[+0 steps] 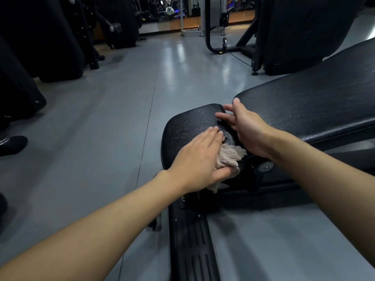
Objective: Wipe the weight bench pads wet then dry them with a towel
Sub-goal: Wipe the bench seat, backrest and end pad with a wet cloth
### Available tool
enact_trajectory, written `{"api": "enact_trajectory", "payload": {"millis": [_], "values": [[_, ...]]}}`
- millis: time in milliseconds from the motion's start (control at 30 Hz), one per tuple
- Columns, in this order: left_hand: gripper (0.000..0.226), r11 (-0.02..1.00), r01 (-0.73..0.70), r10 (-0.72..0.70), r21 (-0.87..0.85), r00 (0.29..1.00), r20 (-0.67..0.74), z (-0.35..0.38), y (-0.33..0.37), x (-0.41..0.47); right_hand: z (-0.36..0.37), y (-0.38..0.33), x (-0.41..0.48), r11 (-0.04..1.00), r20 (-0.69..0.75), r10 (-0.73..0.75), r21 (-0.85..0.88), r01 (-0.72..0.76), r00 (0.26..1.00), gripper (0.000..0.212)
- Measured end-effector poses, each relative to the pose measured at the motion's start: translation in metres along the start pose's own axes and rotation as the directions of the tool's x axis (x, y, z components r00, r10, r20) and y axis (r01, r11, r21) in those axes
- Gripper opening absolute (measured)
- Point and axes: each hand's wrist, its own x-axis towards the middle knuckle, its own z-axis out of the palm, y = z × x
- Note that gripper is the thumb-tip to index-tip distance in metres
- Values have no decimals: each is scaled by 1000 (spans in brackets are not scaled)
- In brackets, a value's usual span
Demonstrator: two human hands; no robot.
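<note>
— Fingers (211,132) of the left hand (197,159)?
— Straight and close together, pressing a beige cloth (229,157) down onto the seat pad (186,126). The cloth bunches out between thumb and forefinger.
— And the right hand (246,128)?
— Its fingers are spread and relaxed, holding nothing. They rest on the seat pad's far right edge, just beside the back pad (304,110).
— How do the pads look?
— Both are black. The seat pad glistens wet near the left fingertips, and the back pad slopes up to the right. Grey floor (101,118) lies around them.
</note>
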Motion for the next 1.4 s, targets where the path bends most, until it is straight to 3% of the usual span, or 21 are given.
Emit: {"api": "enact_trajectory", "payload": {"millis": [233, 333, 433, 533, 700, 767, 833, 867, 933, 967, 1067, 1133, 1233, 1300, 1400], "values": [[93, 993, -72, 71, 93, 997, 18, 0, -45, -40, 3, -2, -7, 995, -14, -26, -95, 25, 1000, 54], [85, 992, -121, 120, 21, 992, 40, -1, -56, -47, 4, -2, -9, 986, -7, -37, -161, 35, 999, 53], [63, 978, -132, 133, -162, 991, -5, -4, -65, -51, 0, -1, -16, 971, 21, -49, -232, 52, 999, 49], [51, 956, 10, -73, -292, 976, -206, -12, -70, -46, -7, -5, -28, 900, 50, -138, -411, 146, 989, 37], [34, 882, 189, -370, -433, 846, -384, -36, -48, 0, -4, -15, -35, 790, 57, -343, -522, 321, 938, 39], [28, 886, 197, -345, -420, 885, -312, -41, -39, 13, -1, -21, -34, 782, 17, -381, -528, 332, 924, 38], [54, 852, 255, -285, -457, 959, 4, -41, -34, 15, 1, -23, -35, 750, 37, -383, -571, 334, 923, 39], [60, 779, 307, -293, -547, 949, 116, -45, -32, 13, 2, -22, -36, 711, 73, -378, -615, 340, 923, 40], [56, 667, 347, -381, -659, 919, 98, -47, -43, 14, 7, -18, -40, 612, 155, -371, -701, 367, 916, 44], [54, 675, 373, -419, -636, 904, 86, -47, -53, 15, 11, -16, -41, 557, 201, -363, -736, 385, 910, 46], [51, 793, 475, -419, -381, 880, 226, -44, -79, 8, 31, -7, -34, 306, 344, -243, -860, 408, 907, 54], [52, 799, 494, -423, -343, 867, 264, -39, -91, 4, 46, 1, -25, 140, 338, -120, -925, 353, 934, 59], [50, 814, 472, -415, -339, 881, 228, -39, -102, 11, 61, 12, -10, -39, 278, -82, -960, 276, 957, 63], [47, 840, 452, -405, -301, 890, 208, -37, -104, 17, 65, 14, -3, -90, 270, -87, -961, 262, 959, 56], [46, 866, 426, -385, -261, 902, 195, -36, -104, 22, 61, 10, -13, -83, 316, -89, -947, 309, 945, 46]]}}
